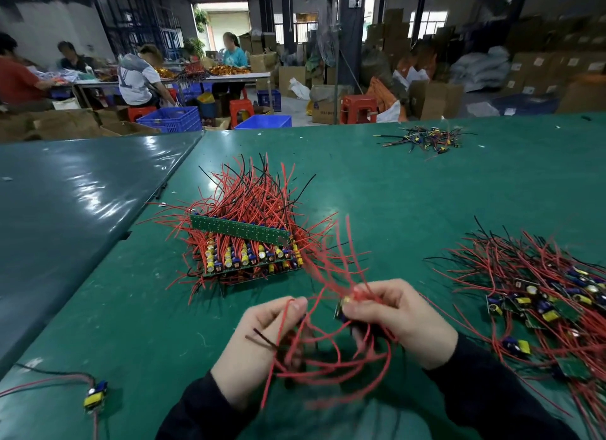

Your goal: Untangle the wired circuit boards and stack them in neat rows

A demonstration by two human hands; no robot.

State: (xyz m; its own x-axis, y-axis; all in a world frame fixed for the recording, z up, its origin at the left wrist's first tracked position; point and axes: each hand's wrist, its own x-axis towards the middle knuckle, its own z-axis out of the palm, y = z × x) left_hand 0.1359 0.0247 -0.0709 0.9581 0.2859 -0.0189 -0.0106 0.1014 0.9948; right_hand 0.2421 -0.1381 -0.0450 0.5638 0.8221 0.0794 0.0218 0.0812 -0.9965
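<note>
Head view looks down on a green worktop (410, 190) where the sorting looks partly done. Near centre, toward 11 o'clock from the hands, stands the stacked pile (249, 246): boards laid in rows several layers deep, their red and black leads fanning outward, with one long green board strip (239, 228) lying tilted across the top. At 3 o'clock, well apart from it, the tangled heap (541, 301) of wired boards waits, leads crossing every way; it looks at least as large as what is stacked, so I judge roughly half the work remains.

At 6 o'clock the right hand (396, 318) has its fingers curled round a small board (342, 306) with its red wires bunched above. The left hand (259, 341) pinches a red wire (288, 311) between thumb and fingertip, and loops of lead hang between the two hands, so this board is mid-untangling and not yet stacked.

One loose board (95, 397) lies alone at 8 o'clock, and a scatter of wire offcuts (426, 139) sits far off at 1 o'clock.
</note>
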